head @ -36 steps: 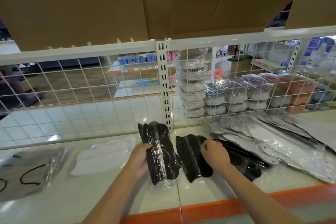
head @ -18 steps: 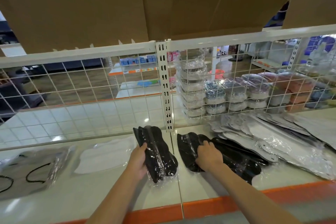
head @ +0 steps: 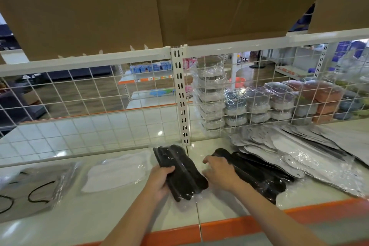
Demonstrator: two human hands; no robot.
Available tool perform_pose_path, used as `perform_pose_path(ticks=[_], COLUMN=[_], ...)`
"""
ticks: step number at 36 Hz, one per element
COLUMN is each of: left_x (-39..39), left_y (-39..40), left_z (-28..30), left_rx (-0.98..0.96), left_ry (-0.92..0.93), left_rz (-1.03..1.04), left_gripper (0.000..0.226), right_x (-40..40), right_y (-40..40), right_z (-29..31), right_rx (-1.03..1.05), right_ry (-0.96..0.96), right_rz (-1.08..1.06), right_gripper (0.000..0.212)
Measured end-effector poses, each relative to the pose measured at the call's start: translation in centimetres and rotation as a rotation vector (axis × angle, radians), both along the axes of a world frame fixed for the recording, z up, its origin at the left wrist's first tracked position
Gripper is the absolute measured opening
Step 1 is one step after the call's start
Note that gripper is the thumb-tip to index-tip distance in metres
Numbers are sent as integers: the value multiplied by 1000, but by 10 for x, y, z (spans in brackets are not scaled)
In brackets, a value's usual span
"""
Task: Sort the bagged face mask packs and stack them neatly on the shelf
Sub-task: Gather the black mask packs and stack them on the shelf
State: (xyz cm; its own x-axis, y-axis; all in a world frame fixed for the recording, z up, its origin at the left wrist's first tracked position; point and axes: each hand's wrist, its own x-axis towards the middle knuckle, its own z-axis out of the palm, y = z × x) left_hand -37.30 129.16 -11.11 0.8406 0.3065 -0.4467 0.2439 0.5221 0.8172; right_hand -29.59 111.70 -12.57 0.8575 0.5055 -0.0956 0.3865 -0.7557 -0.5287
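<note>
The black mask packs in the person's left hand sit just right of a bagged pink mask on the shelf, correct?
Not quite. The head view shows the left hand gripping the black mask packs, but the bagged mask beside them on the shelf is white, not pink.

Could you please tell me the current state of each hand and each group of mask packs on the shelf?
left hand: grips the black mask stack.
black mask stack: held, resting on the shelf.
right hand: rests on the black mask pile.
black mask pile: fanned out, untidy.
white mask pack: lying flat.
grey mask packs: spread loosely.
</note>
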Motion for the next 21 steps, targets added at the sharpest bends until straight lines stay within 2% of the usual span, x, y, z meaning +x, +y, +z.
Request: perform_pose_path(ticks=[1, 3, 5, 8, 10, 13, 16, 18, 21], left_x=[0, -1, -1, -2, -4, -6, -6, -6, -5], left_y=[2, 6, 9, 10, 7, 1, -5, -11, -23], left_z=[-2, -1, -2, 0, 3, 6, 5, 3, 4], left_rx=[12, 38, 31, 6, 4, 33, 28, -33, -30], left_ry=[-2, -7, -26, -35, -37, -42, -50, -80, -141], left_rz=[9, 40, 53, 56, 55, 29, 11, -30, -124], left_gripper=[38, 38, 40, 40, 37, 28, 21, 30, 42], right_x=[3, 7, 12, 17, 17, 16, 9, -2, -21], right_y=[-4, -16, -28, -36, -36, -31, -21, -8, 11], right_z=[-4, -10, -15, -15, -12, -7, 6, 21, 36], right_rx=[-171, -401, -452, -491, -495, -343, 90, 299, 342], right_ry=[-102, -148, -146, -279, -311, -312, -179, -31, 235], right_rz=[-77, -153, -149, -108, -116, -193, -240, -145, 155], right_gripper=[46, 55, 50, 32, 31, 16, 13, 11, 15])
